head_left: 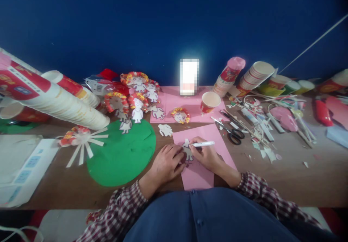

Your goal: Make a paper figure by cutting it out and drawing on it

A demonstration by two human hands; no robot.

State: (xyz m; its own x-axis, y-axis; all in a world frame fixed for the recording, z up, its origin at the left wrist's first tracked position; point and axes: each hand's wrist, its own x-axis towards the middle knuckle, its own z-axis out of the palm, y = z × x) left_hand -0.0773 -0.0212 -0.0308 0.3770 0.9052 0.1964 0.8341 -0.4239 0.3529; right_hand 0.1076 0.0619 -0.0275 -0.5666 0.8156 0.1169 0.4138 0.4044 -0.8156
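My right hand grips a white marker pen, its tip end down over a small white paper doll cut-out. Under the cut-out lies a pink sheet of paper. My left hand rests flat with fingers spread, the fingertips at the cut-out's left edge. Just beyond, another white cut-out lies on the wooden table. Farther back is a ring wrapped in red and yellow with a drawn face inside. Whether the pen tip touches the paper is hidden by my fingers.
A green paper circle lies at left, with finished paper dolls behind it. Long stacks of paper cups lean at far left. Scissors, a single paper cup and paper scraps are at right. A blurred bright rectangle stands behind.
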